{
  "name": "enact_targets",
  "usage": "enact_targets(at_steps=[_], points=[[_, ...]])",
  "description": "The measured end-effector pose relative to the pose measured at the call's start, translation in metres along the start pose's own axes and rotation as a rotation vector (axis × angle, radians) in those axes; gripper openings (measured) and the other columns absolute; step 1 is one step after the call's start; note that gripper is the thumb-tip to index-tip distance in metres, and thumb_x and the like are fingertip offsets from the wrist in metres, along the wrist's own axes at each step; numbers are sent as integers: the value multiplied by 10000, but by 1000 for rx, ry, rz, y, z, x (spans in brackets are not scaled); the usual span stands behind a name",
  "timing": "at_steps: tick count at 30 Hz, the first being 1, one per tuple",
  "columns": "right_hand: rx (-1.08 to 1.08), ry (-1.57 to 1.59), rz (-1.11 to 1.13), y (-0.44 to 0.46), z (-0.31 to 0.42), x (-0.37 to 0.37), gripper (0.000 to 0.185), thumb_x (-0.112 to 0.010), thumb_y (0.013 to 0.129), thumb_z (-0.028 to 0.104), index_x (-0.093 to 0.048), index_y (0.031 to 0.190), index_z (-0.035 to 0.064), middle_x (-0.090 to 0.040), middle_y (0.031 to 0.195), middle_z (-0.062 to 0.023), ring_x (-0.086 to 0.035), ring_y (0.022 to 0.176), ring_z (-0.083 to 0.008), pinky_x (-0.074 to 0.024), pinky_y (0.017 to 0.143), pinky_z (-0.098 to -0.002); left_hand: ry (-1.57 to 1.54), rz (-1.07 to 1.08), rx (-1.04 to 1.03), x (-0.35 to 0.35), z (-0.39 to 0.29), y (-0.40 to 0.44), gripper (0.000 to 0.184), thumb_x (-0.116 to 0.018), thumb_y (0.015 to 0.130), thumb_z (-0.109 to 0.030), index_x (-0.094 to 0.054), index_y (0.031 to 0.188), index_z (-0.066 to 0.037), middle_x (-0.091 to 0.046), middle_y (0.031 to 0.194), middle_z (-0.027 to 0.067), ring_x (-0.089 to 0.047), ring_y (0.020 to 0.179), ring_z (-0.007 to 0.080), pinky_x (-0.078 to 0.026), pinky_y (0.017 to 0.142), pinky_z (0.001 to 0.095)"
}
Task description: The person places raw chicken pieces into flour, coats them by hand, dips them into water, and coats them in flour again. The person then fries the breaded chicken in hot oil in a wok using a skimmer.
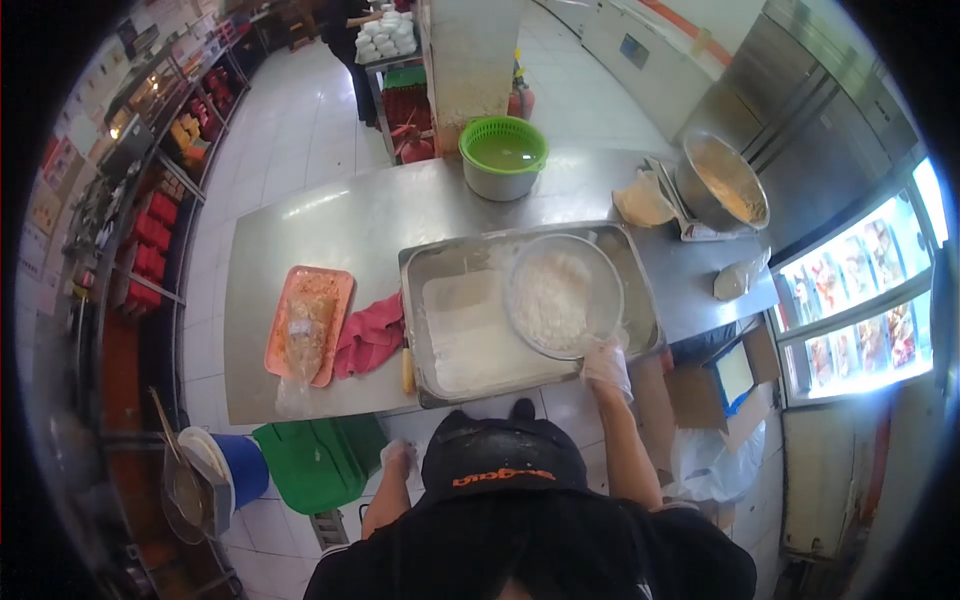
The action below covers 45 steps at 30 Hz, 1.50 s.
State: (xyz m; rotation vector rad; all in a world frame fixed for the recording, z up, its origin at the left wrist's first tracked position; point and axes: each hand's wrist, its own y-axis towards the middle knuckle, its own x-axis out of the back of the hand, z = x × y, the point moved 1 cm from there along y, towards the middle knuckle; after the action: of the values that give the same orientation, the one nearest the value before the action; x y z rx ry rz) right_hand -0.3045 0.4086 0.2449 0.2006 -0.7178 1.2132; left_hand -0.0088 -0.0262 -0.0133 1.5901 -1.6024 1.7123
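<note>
My right hand (606,368), in a clear plastic glove, is closed on the near rim of a round sieve (612,275). White flour (553,300) is heaped inside the sieve. Under it is a deep rectangular metal pan (520,236), with a flat layer of flour (460,335) across its left part. My left hand (398,458), also gloved, hangs low beside my body, below the table edge and close to a green bin (312,465). How its fingers are set is too small to make out.
On the steel table (340,215) are an orange tray (345,290) with a plastic bag (302,335), a pink cloth (370,338), a green basket (490,130) in a pot and a large metal bowl (695,190). A co-worker (350,60) stands far back. An open cardboard box (695,395) is at right.
</note>
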Motion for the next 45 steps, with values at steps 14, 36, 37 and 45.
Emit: enact_targets(at_steps=[14, 36, 37, 45], points=[[236, -365, 232, -31, 46, 3, 297, -538, 934, 243, -673, 836, -2, -701, 803, -168, -713, 838, -291, -557, 736, -406, -369, 68, 321, -30, 17, 13, 203, -569, 894, -217, -709, 817, -92, -633, 740, 62, -628, 671, 194, -492, 598, 353], [-33, -166, -36, -65, 105, 26, 373, -496, 903, 232, -705, 966, -70, -684, 998, -312, -697, 956, -397, -534, 843, -477, -111, -44, -37, 18, 16, -5, 270, -574, 913, -270, -684, 870, -26, -664, 834, 84, -620, 769, 235, -512, 706, 390], [-45, -148, -45, -63, 97, 28, 373, -496, 903, 232, -705, 966, -70, -684, 998, -312, -697, 956, -397, -534, 843, -477, 9, -32, -130, 18, 18, 1, 258, -648, 861, -314, -712, 970, -90, -691, 981, 85, -646, 922, 276, -523, 807, 406], [300, -510, 350, -37, 51, 16, 433, -439, 957, 276, -637, 1114, -75, -640, 1100, -334, -638, 1042, -451, -492, 921, -522, 168, 122, -8, 43, -21, 9, 211, -688, 828, -294, -747, 895, -102, -734, 872, 115, -701, 860, 296, -543, 758, 424]])
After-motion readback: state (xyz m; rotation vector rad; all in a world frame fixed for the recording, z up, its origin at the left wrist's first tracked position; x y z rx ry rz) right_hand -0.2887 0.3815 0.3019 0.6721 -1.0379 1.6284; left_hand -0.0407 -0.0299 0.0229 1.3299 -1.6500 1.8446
